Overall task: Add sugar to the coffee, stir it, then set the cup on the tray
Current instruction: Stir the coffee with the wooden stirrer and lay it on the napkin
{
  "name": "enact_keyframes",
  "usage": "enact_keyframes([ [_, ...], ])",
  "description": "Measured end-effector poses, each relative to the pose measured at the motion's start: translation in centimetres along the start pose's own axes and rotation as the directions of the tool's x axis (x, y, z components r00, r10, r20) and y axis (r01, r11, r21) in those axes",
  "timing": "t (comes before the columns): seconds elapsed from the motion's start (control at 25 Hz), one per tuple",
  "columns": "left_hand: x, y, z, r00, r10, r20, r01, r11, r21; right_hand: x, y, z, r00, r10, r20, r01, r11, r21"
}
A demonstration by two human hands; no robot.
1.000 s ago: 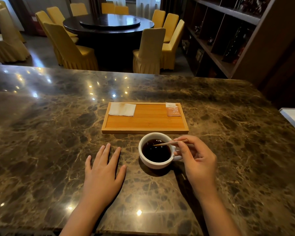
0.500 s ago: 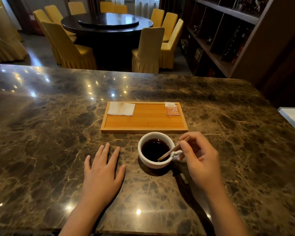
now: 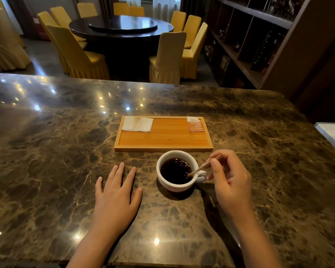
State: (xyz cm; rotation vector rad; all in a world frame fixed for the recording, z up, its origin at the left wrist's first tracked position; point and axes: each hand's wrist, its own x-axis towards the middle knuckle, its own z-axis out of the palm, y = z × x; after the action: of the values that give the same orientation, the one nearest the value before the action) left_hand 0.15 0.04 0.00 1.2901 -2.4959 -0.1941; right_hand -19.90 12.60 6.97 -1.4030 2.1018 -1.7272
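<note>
White cup of coffee standing on the counter, just before the tray. Rigid, breakable, nearly full: gripping by the handle, lifting level. Right hand pinching the stirrer; left hand resting flat, empty.

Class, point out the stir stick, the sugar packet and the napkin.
stir stick (image 3: 203,167), head view, middle of its shaft.
sugar packet (image 3: 195,125), head view, centre of its face.
napkin (image 3: 137,124), head view, centre of the fold.
</note>
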Motion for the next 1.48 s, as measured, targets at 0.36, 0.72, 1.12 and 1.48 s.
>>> enact_keyframes([
  [0.36,0.0,0.0,-0.1,1.0,-0.002,0.001,0.002,1.0,0.004,-0.2,0.1,1.6,0.991,0.11,0.071,-0.127,0.935,0.331],
  [0.72,-0.1,0.1,-0.1,1.0,-0.004,-0.002,0.004,1.0,-0.007,0.1,-0.3,-0.2,0.991,-0.127,0.048,0.13,0.989,-0.064],
  [1.12,0.0,0.0,0.0,1.0,0.004,-0.014,-0.004,1.0,-0.002,0.6,-0.5,-0.6,0.985,0.167,-0.043,-0.155,0.966,0.205],
  [1.48,-0.1,0.0,0.0,1.0,-0.008,-0.003,0.008,1.0,-0.015,3.9,-1.3,-3.1,0.98,0.119,-0.16,-0.099,0.987,0.124],
])
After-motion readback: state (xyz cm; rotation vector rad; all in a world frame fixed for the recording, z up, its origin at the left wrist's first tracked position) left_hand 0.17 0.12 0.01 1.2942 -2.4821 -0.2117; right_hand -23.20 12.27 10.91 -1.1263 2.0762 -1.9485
